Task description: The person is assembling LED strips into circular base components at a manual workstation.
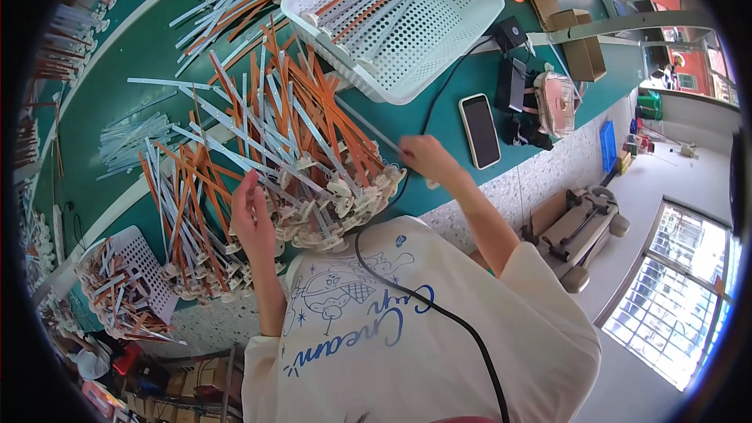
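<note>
While my left hand [252, 223] rests fingers-up in the fanned heap of long orange and silver strips with cream plastic end-clips [301, 137], my right hand [427, 158] pinches one thin grey strip [368, 129] at the heap's right edge on the green table [439, 110]. Sorted, by my judgement: a few strips in the white perforated plastic basket [462, 23]. Outstanding: the bulk, plus a second heap [192, 227] to the left. Black phone [479, 131] lies nearby.

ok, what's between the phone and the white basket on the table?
Head view: a black cable crosses bare green table between the phone and the white basket; nothing else there.
</note>
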{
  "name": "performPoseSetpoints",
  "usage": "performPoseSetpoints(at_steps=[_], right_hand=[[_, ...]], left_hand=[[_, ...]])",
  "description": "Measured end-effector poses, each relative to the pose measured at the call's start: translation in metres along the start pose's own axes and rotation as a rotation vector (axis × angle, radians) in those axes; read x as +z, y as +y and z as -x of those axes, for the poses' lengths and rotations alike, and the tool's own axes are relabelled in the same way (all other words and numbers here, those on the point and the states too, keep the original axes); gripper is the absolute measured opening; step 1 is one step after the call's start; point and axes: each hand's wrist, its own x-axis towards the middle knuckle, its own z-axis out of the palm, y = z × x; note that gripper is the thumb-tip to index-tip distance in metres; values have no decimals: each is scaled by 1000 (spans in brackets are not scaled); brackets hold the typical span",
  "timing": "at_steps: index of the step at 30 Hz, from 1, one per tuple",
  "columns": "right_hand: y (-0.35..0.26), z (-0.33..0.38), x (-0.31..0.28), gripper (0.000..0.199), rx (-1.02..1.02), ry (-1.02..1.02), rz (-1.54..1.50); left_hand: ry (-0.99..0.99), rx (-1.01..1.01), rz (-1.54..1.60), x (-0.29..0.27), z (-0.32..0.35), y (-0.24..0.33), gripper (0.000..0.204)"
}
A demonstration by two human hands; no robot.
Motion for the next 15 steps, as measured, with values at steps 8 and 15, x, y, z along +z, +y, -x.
performPoseSetpoints(at_steps=[8, 15], right_hand=[[-32, 19, -162, 16, 119, -155, -723], [-11, -155, -138, 24, -33, 227, -1187]], left_hand=[[14, -49, -30, -8, 6, -16, 28], [33, 8, -36, -14, 4, -8, 28]])
